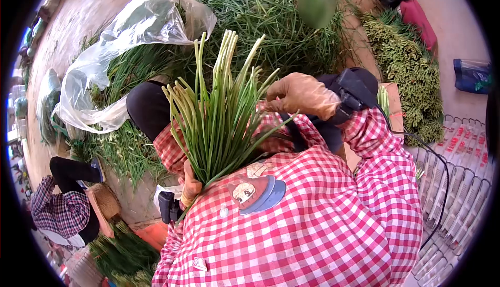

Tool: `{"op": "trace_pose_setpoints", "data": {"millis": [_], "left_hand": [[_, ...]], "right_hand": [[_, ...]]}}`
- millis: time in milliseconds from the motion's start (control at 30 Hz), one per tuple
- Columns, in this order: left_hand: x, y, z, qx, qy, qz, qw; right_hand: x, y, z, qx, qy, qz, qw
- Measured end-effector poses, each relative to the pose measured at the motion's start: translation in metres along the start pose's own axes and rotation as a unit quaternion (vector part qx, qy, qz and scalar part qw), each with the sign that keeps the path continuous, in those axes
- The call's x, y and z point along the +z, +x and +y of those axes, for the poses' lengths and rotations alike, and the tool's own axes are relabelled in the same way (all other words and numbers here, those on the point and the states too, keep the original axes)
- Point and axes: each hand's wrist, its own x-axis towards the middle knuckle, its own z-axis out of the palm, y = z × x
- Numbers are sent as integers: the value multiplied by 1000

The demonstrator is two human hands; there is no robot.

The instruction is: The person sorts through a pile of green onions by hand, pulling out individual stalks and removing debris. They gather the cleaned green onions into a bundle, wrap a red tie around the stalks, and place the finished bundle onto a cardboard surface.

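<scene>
A bunch of long green stalks [213,123], like garlic scapes, fans out in front of my chest with its paler ends pointing up and away. Near its lower, narrow end, my left hand [191,184] grips the bunch, its fingers wrapped around the stalks. My right hand [302,95], in a tan glove, is at the bunch's right edge with its fingers bent inward. The fingertips are close to the outer stalks; what they pinch, if anything, is too small to make out.
A heap of loose greens [260,14] covers the ground ahead, with a clear plastic bag [86,86] at its left. Stacked green bundles [403,63] lie to the right, near bottle-like plastic packs [458,183]. Another person [65,209] sits at the lower left.
</scene>
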Motion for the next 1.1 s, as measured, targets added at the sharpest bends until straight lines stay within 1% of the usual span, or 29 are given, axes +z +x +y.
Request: {"op": "trace_pose_setpoints", "data": {"millis": [33,133,167,267,300,400,433,533,567,600,667,700,733,767,800,833,867,900,933,967,1000,1033,1067,1100], "left_hand": [[-1,-1,-1,2,3,0,1000],[-3,-3,-4,6,10,2,1000],[-3,-4,-6,7,11,2,1000],[-7,-4,-9,10,18,2,1000],[-7,-4,-10,10,19,1,1000],[-10,-4,-14,11,25,1,1000],[-11,-4,-14,10,26,0,1000],[-12,-5,-19,14,28,-1,1000],[-12,-6,-21,15,29,0,999],[-12,-8,-22,16,30,0,999],[-13,-10,-26,18,31,2,999],[-13,-11,-28,18,31,2,999],[-13,-11,-31,18,30,2,999],[-13,-12,-32,19,30,2,999],[-10,-9,-29,21,26,2,999],[-8,-9,-25,21,22,3,1000],[-4,-7,-22,21,13,2,1000],[2,-6,-14,20,5,3,1000],[8,-4,-5,17,-6,0,1000],[14,0,5,14,-18,-2,1000],[22,3,18,9,-32,-6,999],[29,6,30,5,-47,-10,999],[36,10,44,3,-61,-14,998],[44,13,57,-2,-76,-16,997]], "right_hand": [[3,5,3,1,6,-16,1000],[20,2,11,-41,-4,92,995],[25,3,15,-37,142,47,988],[28,8,24,-43,194,-51,979],[27,1,20,-74,217,-8,973],[22,-7,14,-58,115,112,985],[24,-5,16,-96,-2,161,982],[21,-3,14,-87,-30,170,981],[15,-7,9,18,63,118,991],[11,-6,12,3,68,119,991],[-5,-13,11,124,172,135,968],[-7,-11,28,80,160,228,957],[-10,-7,61,35,147,319,936],[-21,1,123,-65,-80,431,897],[-29,1,122,-45,-180,454,872],[-36,0,121,-21,-276,476,835],[-36,-3,119,118,-245,432,860],[-34,-12,89,255,-207,375,867],[-28,-21,69,125,-155,350,915],[-28,-20,43,71,4,238,969],[-19,-24,16,82,185,154,967],[-16,-21,0,45,180,78,979],[-4,-10,-1,7,180,31,983],[3,-5,-12,-44,155,11,987]]}}
